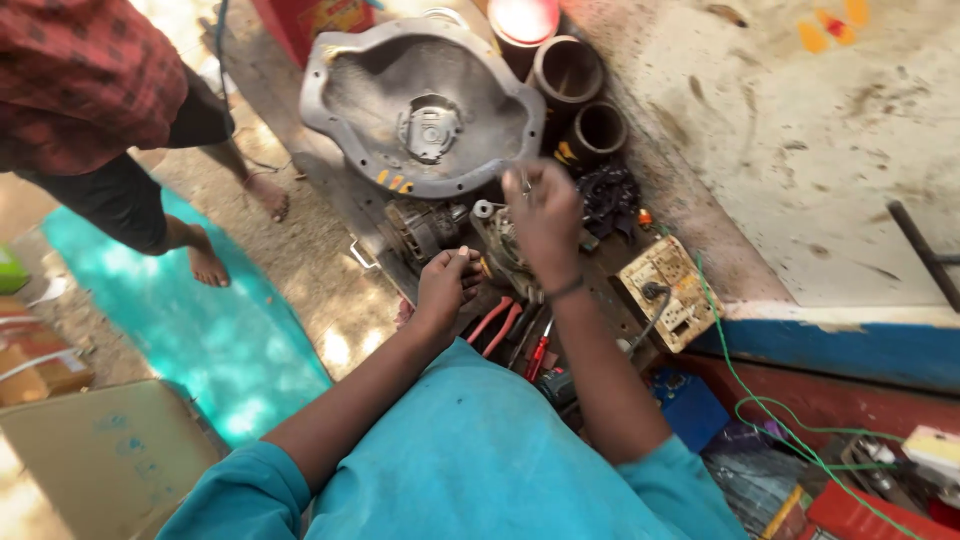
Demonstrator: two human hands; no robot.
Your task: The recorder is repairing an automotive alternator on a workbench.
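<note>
The left hand (445, 285) gripped the small motor (500, 250) steady, while right hand (545, 215) fingers pinched a thin tool (523, 180) above.

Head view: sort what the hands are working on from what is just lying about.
In hand:
- left hand and right hand on the small greasy metal motor part

Lying about:
- large grey cast-metal housing
- red-handled pliers
- cream switch board with green wire
- two rusty metal sleeves

Sunlit sandy dirt floor (320, 250) centre-left w/ teal mat (200, 330); stained pale concrete slab (800, 130) upper right, blue-painted edge (850, 350).
</note>
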